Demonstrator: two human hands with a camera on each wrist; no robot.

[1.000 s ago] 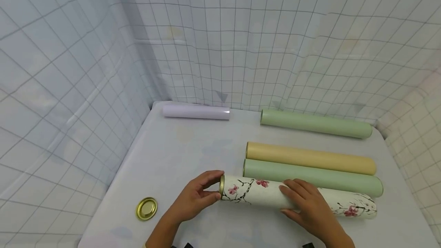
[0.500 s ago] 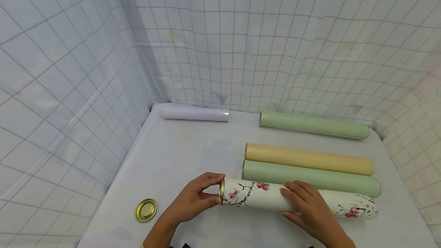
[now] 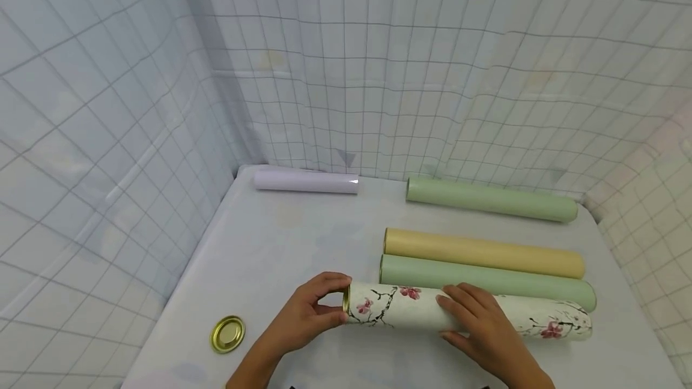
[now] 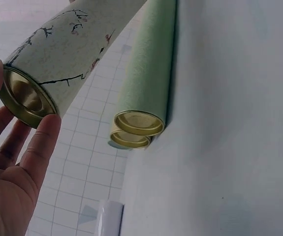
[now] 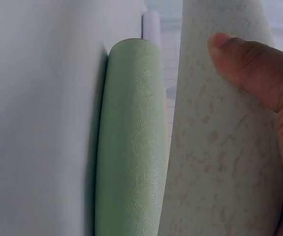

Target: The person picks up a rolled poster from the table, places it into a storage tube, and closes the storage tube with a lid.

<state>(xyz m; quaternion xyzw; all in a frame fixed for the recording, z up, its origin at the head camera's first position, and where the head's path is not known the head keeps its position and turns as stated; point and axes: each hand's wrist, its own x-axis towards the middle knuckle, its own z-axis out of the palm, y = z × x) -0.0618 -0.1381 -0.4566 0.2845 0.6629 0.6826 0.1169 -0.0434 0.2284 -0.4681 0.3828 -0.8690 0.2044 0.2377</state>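
Note:
A white tube with a pink blossom and branch print (image 3: pixel 411 311) lies across the front of the table. At its left end sits a gold metal end cap (image 4: pixel 30 96). My left hand (image 3: pixel 309 314) pinches this cap by its rim, thumb and fingers on opposite sides. Around the tube's middle my right hand (image 3: pixel 481 326) grips it, the thumb on the near side and the fingers over the top. A loose round gold lid (image 3: pixel 227 334) lies flat on the table to the left of my left hand.
Just behind the floral tube lies a green tube (image 3: pixel 486 281), with a yellow tube (image 3: pixel 481 252) against it. Another green tube (image 3: pixel 492 199) and a short lilac roll (image 3: pixel 305 181) lie at the table's back edge. Gridded white cloth walls (image 3: pixel 346 77) enclose the table.
Both hands keep their places on the floral tube. Its left end has tipped slightly, showing less of the cap's face. The whole view has shifted a little.

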